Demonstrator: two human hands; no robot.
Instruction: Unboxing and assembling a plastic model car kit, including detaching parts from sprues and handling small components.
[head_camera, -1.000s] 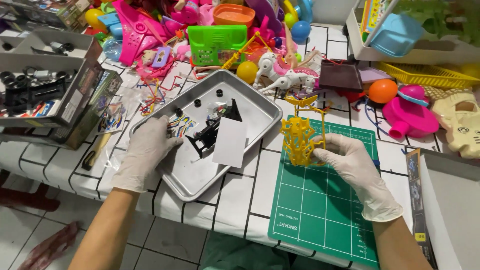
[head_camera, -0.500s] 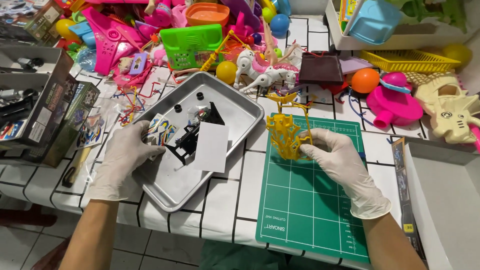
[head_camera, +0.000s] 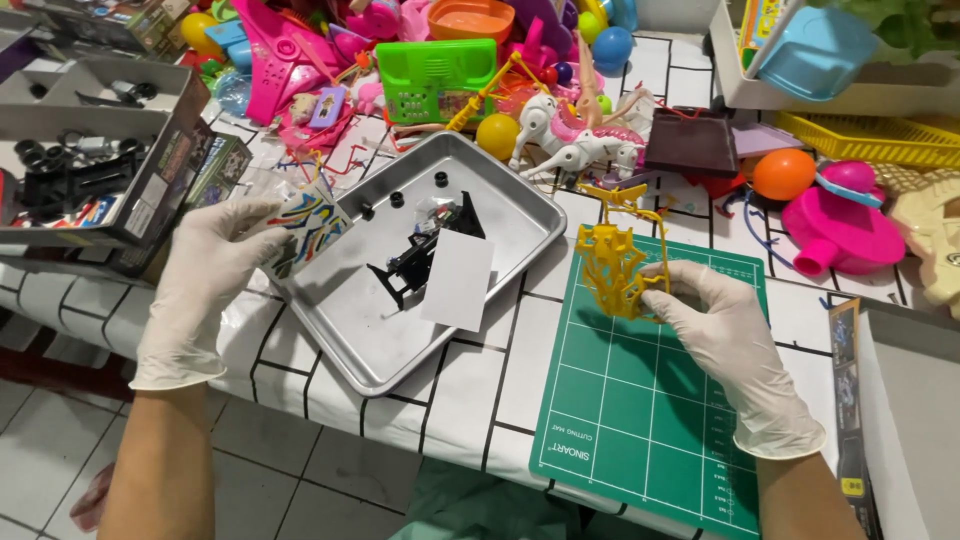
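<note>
Parts sorting, by the look of it. Metal tray (head_camera: 350, 345) on tiled table holds black plastic parts (head_camera: 415, 258) and a white card (head_camera: 458, 280). Right hand (head_camera: 722, 340) pinches yellow parts frame (head_camera: 612, 262) upright over green cutting mat (head_camera: 650, 400). Left hand (head_camera: 205, 270) grips multicoloured sticker sheet (head_camera: 305, 228) at tray's left rim. Frame is thin and lattice-like; freeing pieces likely needs a careful twist or cutter.

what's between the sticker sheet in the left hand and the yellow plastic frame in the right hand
In the head view, the metal tray lies between the sticker sheet and the yellow plastic frame; it holds black parts and a white card.
</note>
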